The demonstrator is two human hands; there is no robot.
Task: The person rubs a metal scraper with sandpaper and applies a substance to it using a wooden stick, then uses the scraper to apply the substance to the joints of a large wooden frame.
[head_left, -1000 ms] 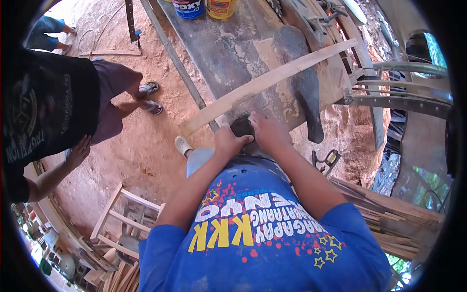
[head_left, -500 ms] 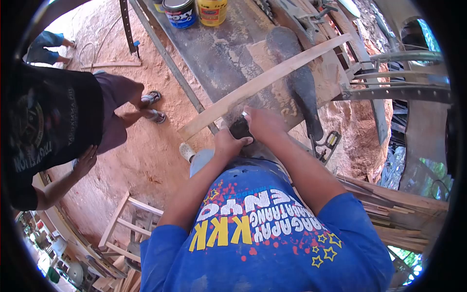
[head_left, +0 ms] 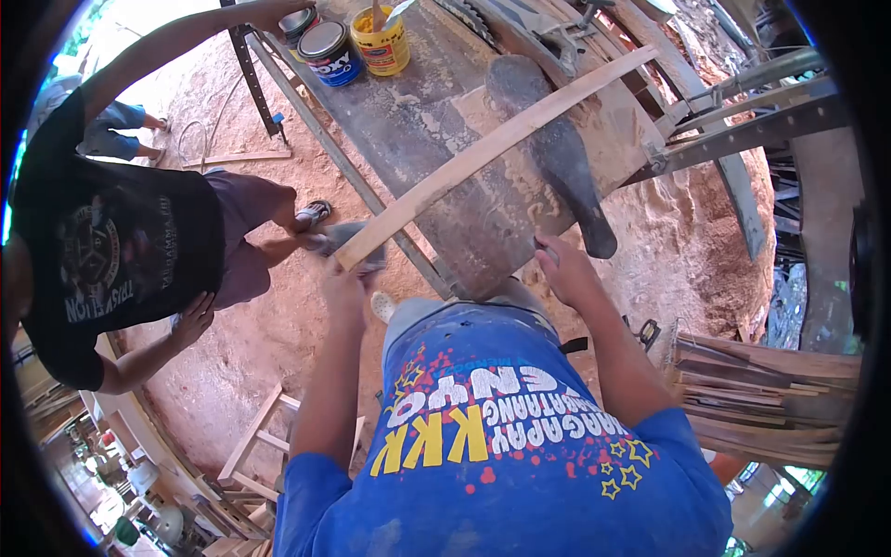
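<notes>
A long pale wood strip [head_left: 492, 148] lies slantwise across the dusty dark table [head_left: 371, 121]. At its near left end is my left hand [head_left: 345, 288], blurred, beside a dark sheet-like piece [head_left: 362, 243]; the fingers are smeared by motion. My right hand [head_left: 564, 269] is off the table's right near corner, its fingers closed on a small thin object I cannot make out. A dark curved piece [head_left: 557, 153] lies on the table under the strip.
A blue can [head_left: 329, 65] and a yellow tub [head_left: 380, 54] stand at the far left of the table. A person in a black shirt [head_left: 139, 227] stands at left, one arm reaching to the cans. Wood strips [head_left: 761, 399] are stacked at right.
My hands have parted: the left moved left to the strip's end, the right moved right. The dark piece left the table's near edge. The other person's arm now reaches to the cans.
</notes>
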